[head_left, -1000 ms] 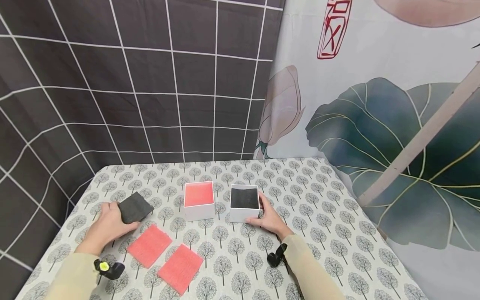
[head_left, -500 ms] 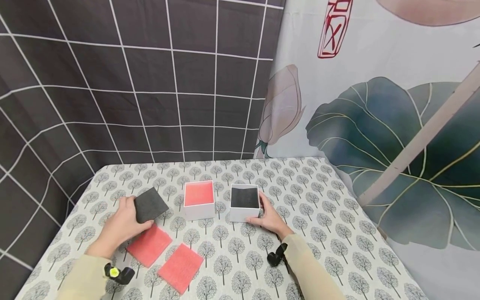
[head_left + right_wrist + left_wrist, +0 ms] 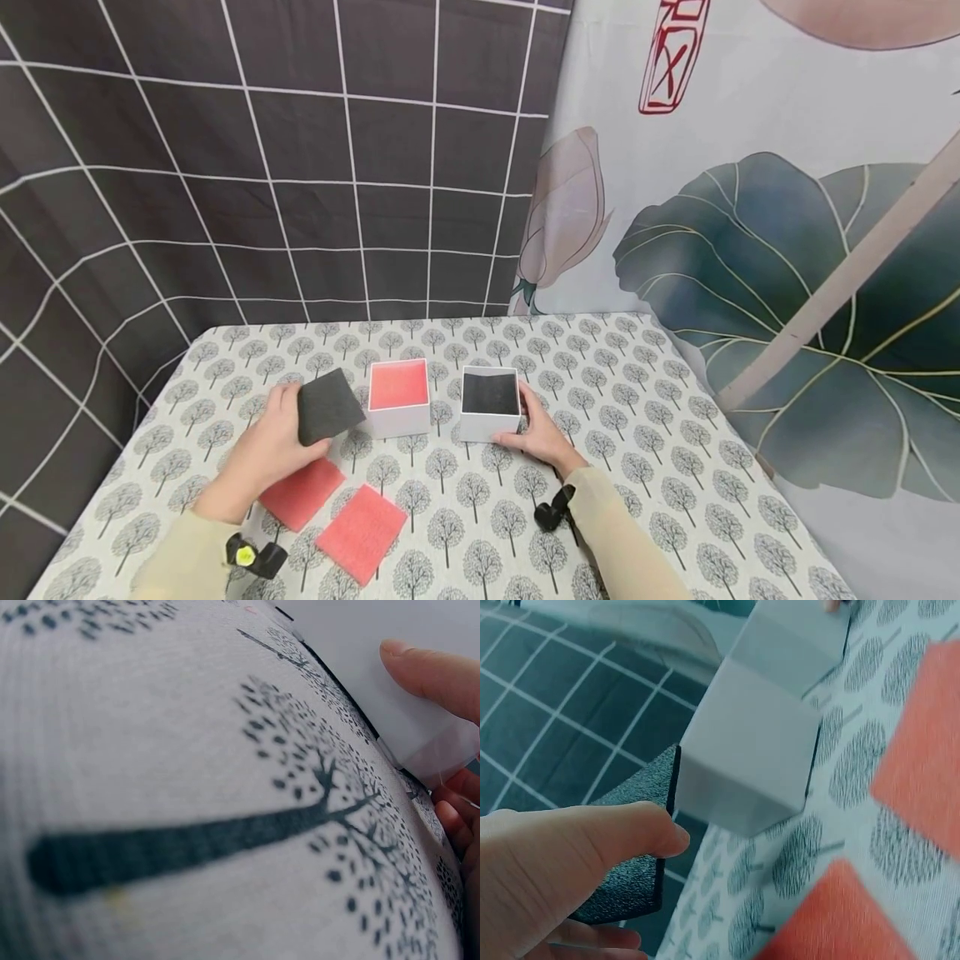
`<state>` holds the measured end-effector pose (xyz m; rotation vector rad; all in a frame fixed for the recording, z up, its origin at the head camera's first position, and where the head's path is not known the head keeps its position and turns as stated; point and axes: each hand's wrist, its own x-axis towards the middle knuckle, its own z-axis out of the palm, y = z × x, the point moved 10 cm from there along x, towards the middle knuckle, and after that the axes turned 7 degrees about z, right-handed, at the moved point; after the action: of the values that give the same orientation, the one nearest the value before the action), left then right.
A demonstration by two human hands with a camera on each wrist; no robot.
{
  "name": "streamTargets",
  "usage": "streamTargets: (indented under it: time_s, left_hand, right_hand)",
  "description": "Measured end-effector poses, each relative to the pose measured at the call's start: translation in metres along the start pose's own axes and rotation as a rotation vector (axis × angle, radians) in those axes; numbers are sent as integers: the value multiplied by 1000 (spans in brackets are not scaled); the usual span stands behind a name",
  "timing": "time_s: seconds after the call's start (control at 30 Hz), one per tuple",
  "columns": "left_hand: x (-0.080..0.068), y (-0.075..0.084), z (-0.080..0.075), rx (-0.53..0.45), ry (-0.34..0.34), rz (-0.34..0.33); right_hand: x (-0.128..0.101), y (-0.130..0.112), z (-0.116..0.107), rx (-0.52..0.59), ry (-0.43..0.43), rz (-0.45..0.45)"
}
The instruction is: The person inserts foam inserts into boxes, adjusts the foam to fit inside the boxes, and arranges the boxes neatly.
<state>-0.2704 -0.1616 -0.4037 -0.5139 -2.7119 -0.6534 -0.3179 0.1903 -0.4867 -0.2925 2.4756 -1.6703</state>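
Observation:
My left hand (image 3: 272,446) pinches a thin black felt square (image 3: 328,407) between thumb and fingers, raised close to the left side of a white box (image 3: 400,422). That box shows red inside. In the left wrist view the felt square (image 3: 634,889) is tilted, its thin edge beside the box wall (image 3: 746,742). With thumb in front and fingers along the right side, my right hand (image 3: 542,437) holds a second white box (image 3: 489,428) that has black inside. The right wrist view shows the thumb (image 3: 431,675) against this box's wall (image 3: 352,645).
Two red felt squares lie on the tree-print tablecloth (image 3: 465,542): one (image 3: 303,493) partly under the left hand in the head view, the other (image 3: 362,533) to its right. A dark grid curtain (image 3: 300,167) and a lotus-print curtain (image 3: 720,250) hang behind the table.
My left hand has carried the black felt square rightward, from the table's left side to beside the red-filled box. My right hand and both boxes have stayed in place.

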Motion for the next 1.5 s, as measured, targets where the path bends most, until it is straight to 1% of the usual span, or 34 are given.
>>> streamTargets:
  time_s: [0.23,0.4,0.53,0.73,0.93,1.03,1.2,1.43,1.5]
  left_hand:
    - [5,23,8,-36,-27,32]
    - [9,38,12,-66,-24,59]
    - [11,47,18,-78,-39,59]
    - [17,61,29,-92,-84,59]
    - [23,79,34,-58,-91,106]
    - [26,88,37,-70,-92,132]
    - [32,102,45,-113,-117,144]
    - [41,117,54,-148,-123,179]
    - [43,120,56,-157,-126,182]
  right_hand:
    - [1,1,0,-2,0,0]
    - [2,2,0,4,-3,11]
    - [1,1,0,4,-5,14]
    - [1,-1,0,12,-12,10]
    - [0,-2,0,6,-11,13]
    - [0,-1,0,10,-11,17]
    - [1,1,-2,-22,12,7]
    - [15,32,-2,-29,60,-25]
    - [15,32,-2,-34,59,-39]
